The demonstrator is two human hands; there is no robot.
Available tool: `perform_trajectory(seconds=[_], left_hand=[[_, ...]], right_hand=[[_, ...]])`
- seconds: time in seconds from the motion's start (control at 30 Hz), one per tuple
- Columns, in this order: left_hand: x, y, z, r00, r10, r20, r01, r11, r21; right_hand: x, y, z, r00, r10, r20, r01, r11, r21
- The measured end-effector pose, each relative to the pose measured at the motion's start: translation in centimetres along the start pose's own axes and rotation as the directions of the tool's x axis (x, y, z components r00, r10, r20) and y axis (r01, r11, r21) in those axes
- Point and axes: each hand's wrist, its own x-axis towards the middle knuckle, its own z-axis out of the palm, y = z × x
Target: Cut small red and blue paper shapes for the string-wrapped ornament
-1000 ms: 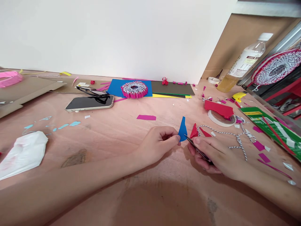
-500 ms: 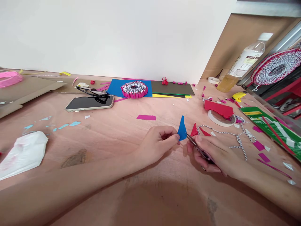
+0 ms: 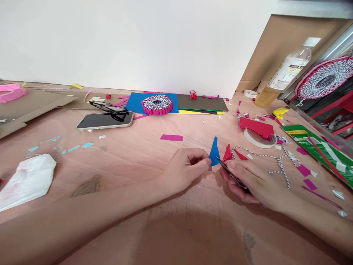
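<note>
My left hand [image 3: 187, 170] pinches a pointed piece of blue paper [image 3: 214, 152] between thumb and fingers, just above the table. My right hand [image 3: 255, 181] grips a pair of small dark scissors [image 3: 232, 175], and their tips end right beside the lower edge of the blue paper. Red paper scraps [image 3: 227, 154] lie just beyond the scissors. Black-and-white twine [image 3: 264, 155] runs across the table behind my right hand. The scissors' handles are hidden inside my right hand.
A roll of tape [image 3: 259, 138] under red card, a green packet [image 3: 317, 151], and a plastic bottle [image 3: 286, 75] stand at right. Pink scraps are scattered nearby. A phone [image 3: 104, 121], glasses, and a pink-and-twine paper wheel [image 3: 157, 105] on coloured sheets lie farther back.
The blue paper has tilted slightly and its tip moved a little. The scissors have shifted against its lower edge, and my right hand has changed its position slightly.
</note>
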Motion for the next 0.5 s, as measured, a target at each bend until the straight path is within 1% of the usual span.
perform_trajectory(seconds=[0.1, 0.27, 0.5], left_hand=[[-0.04, 0.11, -0.04, 1.0, 0.001, 0.003, -0.001, 1.0, -0.002], [-0.06, 0.17, -0.09, 1.0, -0.004, 0.008, 0.004, 1.0, -0.003], [-0.06, 0.02, -0.06, 1.0, 0.009, 0.016, -0.009, 1.0, 0.0]], right_hand=[[0.0, 0.02, 0.01, 1.0, 0.011, -0.013, -0.011, 1.0, -0.003], [-0.12, -0.23, 0.09, 1.0, 0.009, -0.015, -0.01, 0.998, -0.063], [-0.07, -0.19, 0.23, 0.999, 0.011, -0.047, -0.014, 0.998, -0.055]])
